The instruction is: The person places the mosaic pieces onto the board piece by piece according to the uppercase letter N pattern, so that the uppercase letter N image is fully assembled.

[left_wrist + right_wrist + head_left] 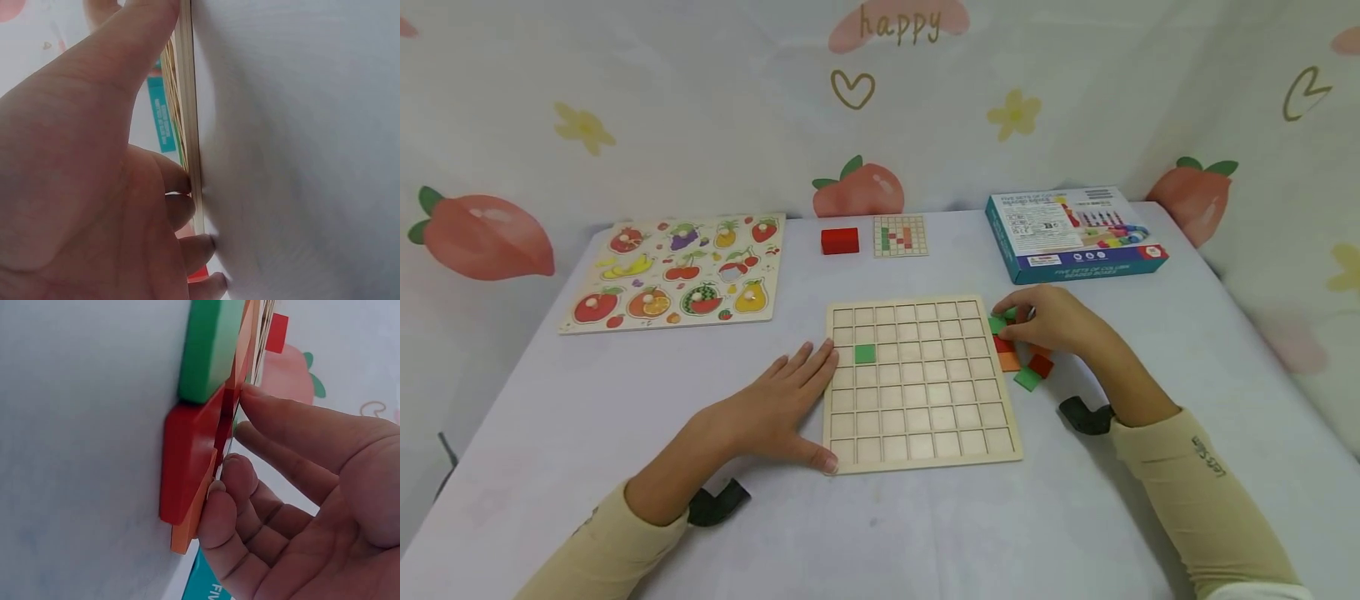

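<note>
A wooden grid board [891, 471] lies on the table, one green tile [865, 354] in a cell at its upper left. My left hand [775, 412] rests along the board's left edge, fingers spread and thumb at the near corner; in the left wrist view its fingertips touch the board's side [189, 125]. At the board's right edge, my right hand [1052, 318] bends over a loose pile of tiles, with thumb and forefinger at green and red tiles [1003, 344]. In the right wrist view the thumb meets a red tile; I cannot tell whether one is pinched.
Orange tiles [1009, 362], a red tile [1041, 366] and a green tile [1027, 380] lie beside the board. Behind stand a red block [839, 241], a small pattern card [900, 236] and a teal-edged box [1075, 233]. A fruit puzzle board [673, 271] lies at the back left.
</note>
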Motion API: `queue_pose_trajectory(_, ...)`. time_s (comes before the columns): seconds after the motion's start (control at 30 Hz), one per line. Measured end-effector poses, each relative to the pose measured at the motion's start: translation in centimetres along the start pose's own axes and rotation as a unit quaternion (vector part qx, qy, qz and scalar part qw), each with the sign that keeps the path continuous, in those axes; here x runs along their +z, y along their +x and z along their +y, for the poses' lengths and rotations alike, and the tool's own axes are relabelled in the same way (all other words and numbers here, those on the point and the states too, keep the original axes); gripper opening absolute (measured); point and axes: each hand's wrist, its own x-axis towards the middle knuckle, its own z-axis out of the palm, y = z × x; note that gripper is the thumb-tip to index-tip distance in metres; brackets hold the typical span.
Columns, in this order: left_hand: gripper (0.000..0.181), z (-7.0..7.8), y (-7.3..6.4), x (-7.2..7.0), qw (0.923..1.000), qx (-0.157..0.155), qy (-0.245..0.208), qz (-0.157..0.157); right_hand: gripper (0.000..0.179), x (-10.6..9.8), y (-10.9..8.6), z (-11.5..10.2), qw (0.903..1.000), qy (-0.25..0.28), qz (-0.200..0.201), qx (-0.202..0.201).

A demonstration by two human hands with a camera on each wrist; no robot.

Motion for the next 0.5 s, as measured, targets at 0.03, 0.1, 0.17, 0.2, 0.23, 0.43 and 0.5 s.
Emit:
queue_pose_trajectory(0.03, 0.136, 0.01, 0.0, 0.01, 1.0, -0.002, 0.0, 0.0, 0.037, 0.01, -0.01, -0.07, 1.0, -0.001, 0.0, 0.002)
queue_pose_trajectory(0.1, 0.137, -0.01, 0.02, 0.06, 1.0, -0.004, 0.001, 0.0, 0.035, 0.03, -0.01, -0.2, 1.0, 0.002, -0.001, 0.004)
queue_pose_trajectory(0.17, 0.137, -0.06, 0.07, 0.11, 1.0, -0.008, 0.002, 0.0, 0.033, 0.05, 0.06, -0.27, 1.0, 0.004, 0.0, 0.005)
queue_pose_trajectory(0.2, 0.137, -0.1, 0.09, 0.14, 1.0, -0.008, 0.003, 0.001, 0.032, 0.06, 0.09, -0.3, 1.0, 0.004, 0.001, 0.005)
queue_pose_trajectory(0.23, 0.137, -0.13, 0.1, 0.16, 1.0, -0.008, 0.003, 0.001, 0.031, 0.08, 0.12, -0.31, 1.0, 0.006, 0.002, 0.006)
queue_pose_trajectory(0.43, 0.137, -0.11, 0.11, 0.21, 1.0, -0.006, 0.0, 0.002, 0.025, 0.2, 0.09, -0.23, 0.9998, 0.014, 0.011, 0.005)
queue_pose_trajectory(0.5, 0.136, -0.04, 0.11, 0.2, 1.0, -0.004, 0.0, 0.002, 0.023, 0.21, 0.03, -0.17, 0.9998, 0.016, 0.015, 0.001)
